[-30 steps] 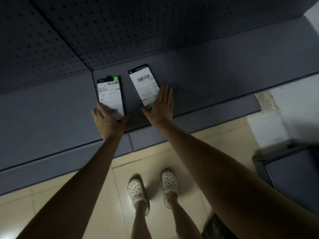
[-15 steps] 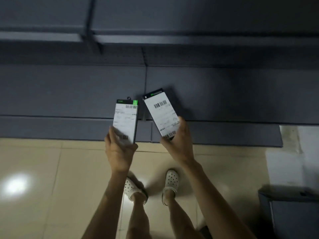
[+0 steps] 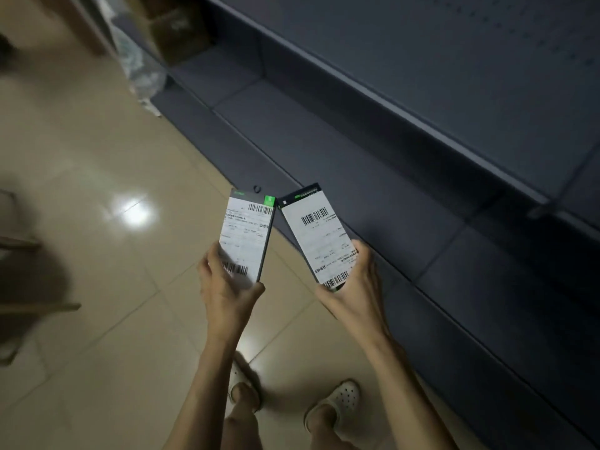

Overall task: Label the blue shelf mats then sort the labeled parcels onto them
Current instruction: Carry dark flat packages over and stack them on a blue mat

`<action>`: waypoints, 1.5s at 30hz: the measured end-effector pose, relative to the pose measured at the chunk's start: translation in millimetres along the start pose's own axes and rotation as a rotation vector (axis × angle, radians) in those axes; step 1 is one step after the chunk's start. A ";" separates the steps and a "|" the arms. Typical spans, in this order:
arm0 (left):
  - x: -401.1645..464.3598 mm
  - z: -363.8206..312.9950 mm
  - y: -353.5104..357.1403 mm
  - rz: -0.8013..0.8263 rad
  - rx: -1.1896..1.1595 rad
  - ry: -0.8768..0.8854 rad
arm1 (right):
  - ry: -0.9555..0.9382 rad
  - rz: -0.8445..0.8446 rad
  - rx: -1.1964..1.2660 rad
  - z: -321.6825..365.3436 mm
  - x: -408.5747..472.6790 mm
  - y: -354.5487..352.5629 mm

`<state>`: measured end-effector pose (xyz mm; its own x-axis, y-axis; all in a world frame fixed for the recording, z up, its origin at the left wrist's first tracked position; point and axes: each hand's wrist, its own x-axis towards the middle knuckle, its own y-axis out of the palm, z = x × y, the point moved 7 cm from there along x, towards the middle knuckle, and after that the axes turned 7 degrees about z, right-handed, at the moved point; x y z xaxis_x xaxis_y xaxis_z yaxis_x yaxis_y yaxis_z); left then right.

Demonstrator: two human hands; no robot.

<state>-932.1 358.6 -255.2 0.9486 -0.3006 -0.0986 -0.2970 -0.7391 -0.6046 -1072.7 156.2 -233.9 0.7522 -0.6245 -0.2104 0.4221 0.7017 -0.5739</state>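
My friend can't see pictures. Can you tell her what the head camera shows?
Two hands each hold a flat labeled parcel: the left hand grips one parcel, the right hand another. They are above a tiled floor, beside dark shelves.

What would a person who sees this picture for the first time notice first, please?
The eye goes first to the two flat parcels with white barcode labels in the middle: the left hand grips the parcel with the green corner, and the right hand grips the other parcel. Next comes the dark blue-grey shelf running diagonally on the right, and the bright light reflection on the tiled floor at left.
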 end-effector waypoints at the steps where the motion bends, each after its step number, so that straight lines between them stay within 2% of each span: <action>1: 5.1 5.9 -21.9 -0.040 -0.013 -0.025 | -0.034 0.029 -0.016 21.6 4.7 11.3; 5: 30.9 25.0 -116.8 -0.184 -0.024 -0.059 | -0.179 0.103 -0.068 111.3 20.7 60.3; 10: 73.6 51.9 -235.7 -0.316 0.100 -0.029 | -0.325 0.153 -0.113 221.0 38.5 133.5; 15: 118.4 79.1 -323.9 -0.339 0.165 0.032 | -0.425 0.173 -0.155 314.8 61.5 206.3; 18: 142.8 100.9 -365.1 -0.355 0.195 0.001 | -0.446 0.196 -0.153 355.7 75.0 246.1; 24: 211.1 132.3 -418.0 -0.354 0.134 -0.048 | -0.447 0.215 -0.145 410.8 117.3 299.1; 29: 299.2 134.7 -441.4 -0.395 0.113 -0.013 | -0.473 0.212 -0.124 455.4 184.3 329.9; 35: 452.3 128.6 -457.2 -0.389 0.092 0.014 | -0.479 0.210 -0.080 528.5 314.5 365.8; 41: 611.3 100.7 -508.8 -0.422 0.061 0.065 | -0.527 0.185 -0.048 634.7 449.4 393.5; 45: 690.5 111.2 -537.0 -0.458 -0.023 0.027 | -0.550 0.221 -0.042 677.8 512.9 418.6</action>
<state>-105.5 614.9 -86.6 0.9797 0.0442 0.1958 0.1493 -0.8126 -0.5634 -167.2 362.0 -45.6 0.9764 -0.1882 0.1060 0.2138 0.7737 -0.5964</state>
